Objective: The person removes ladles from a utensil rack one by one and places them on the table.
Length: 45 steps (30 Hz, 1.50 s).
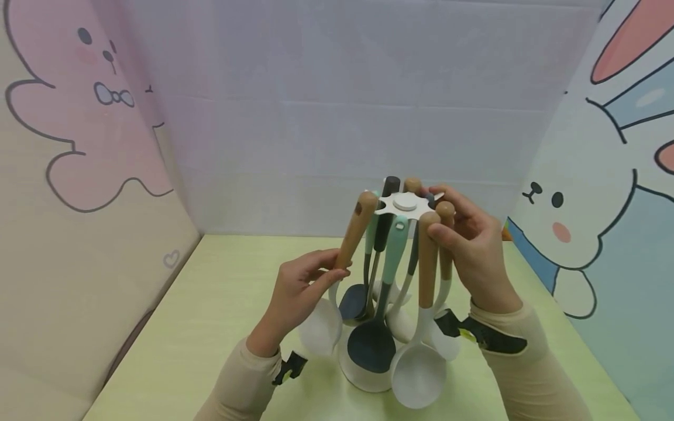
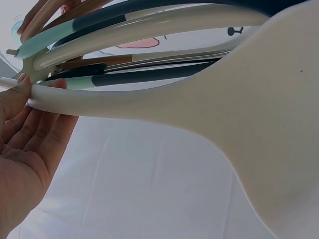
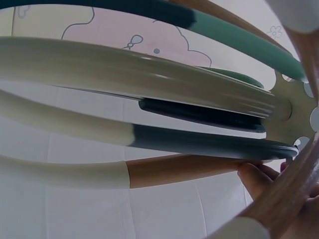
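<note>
A white rotating utensil stand [image 1: 405, 203] carries several hanging kitchen tools around its notched top. My left hand [image 1: 300, 286] pinches the wooden handle [image 1: 357, 225] of a white ladle [image 1: 320, 327] low down, thumb against fingers; the handle leans left with its top beside the rack. In the left wrist view this ladle [image 2: 249, 99] fills the right side. My right hand [image 1: 476, 245] grips the stand's right side, its thumb on the front wooden handle [image 1: 428, 263] and fingers round the back. The right wrist view shows fingertips at the rear wooden handle [image 3: 184, 171].
A dark ladle [image 1: 371, 345] with a mint handle hangs in front, beside another white ladle [image 1: 418, 377]. A dark turner [image 1: 351, 301] hangs behind. The round white base [image 1: 363, 383] stands on the pale green table [image 1: 210, 304], with cartoon-printed walls at the sides.
</note>
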Available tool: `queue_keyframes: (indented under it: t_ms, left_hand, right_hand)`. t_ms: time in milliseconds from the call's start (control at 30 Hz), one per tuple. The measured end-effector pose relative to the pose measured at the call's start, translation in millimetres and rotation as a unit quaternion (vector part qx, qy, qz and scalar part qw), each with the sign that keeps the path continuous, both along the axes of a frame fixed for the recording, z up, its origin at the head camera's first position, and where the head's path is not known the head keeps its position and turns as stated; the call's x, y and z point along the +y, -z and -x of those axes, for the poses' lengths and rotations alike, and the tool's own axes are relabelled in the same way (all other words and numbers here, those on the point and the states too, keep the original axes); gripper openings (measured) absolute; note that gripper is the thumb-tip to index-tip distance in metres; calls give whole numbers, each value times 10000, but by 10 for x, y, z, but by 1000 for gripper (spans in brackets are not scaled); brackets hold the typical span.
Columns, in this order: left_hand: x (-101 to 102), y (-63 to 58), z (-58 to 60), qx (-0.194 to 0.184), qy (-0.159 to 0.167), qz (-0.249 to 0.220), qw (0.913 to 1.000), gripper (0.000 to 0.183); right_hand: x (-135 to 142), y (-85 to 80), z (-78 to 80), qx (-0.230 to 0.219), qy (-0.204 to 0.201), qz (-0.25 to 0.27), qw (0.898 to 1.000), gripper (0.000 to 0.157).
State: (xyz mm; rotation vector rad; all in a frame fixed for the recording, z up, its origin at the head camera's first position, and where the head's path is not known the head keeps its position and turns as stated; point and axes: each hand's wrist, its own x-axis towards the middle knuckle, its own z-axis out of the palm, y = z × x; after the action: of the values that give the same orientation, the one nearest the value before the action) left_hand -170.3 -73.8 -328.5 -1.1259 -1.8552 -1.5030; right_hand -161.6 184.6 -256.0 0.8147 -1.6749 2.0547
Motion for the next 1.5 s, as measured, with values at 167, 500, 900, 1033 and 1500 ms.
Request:
queue_keyframes:
  t_ms: [167,500,900,1033,1500]
  left_hand:
    - [-52,4,3,-4,-106,-5,9999,29]
    - [-191,-21,17,-59,-454,-70,9989,33]
    - [-411,-45,67,-283,-885,-214,9954,31]
    - [-479,-45,94,-438,-1048,-290,9931,30]
    - [-742,41,189,-849,-1860,-78,9788,25]
  right_hand:
    - [8,1,-4,-42,76,-22,10000,38]
    - [7,2,-11,-71,117,-41,9999,38]
    - [5,3,-13,-153,77,-12,9999,39]
    - [15,1,-17,-114,85,-34,9999,39]
    - [21,8,-15,-81,113,-96,9999,41]
